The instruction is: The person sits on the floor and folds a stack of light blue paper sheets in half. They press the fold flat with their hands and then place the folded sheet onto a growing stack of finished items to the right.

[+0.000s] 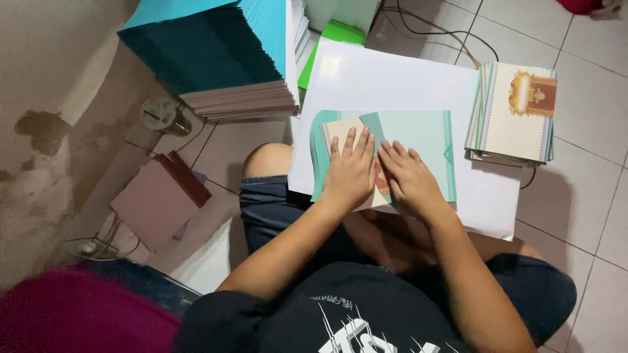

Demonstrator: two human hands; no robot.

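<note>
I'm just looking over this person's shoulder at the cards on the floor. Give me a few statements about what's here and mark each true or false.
1. Both hands, the left hand and the right hand, press flat on a pale green folded card. True.
2. The card lies on a black sheet. False: it lies on a white sheet.
3. A stack of cream cards with a red and gold emblem sits to the person's right. True.
4. The tall pile with teal edges stands to the right of the hands. False: it stands to the upper left.
</note>
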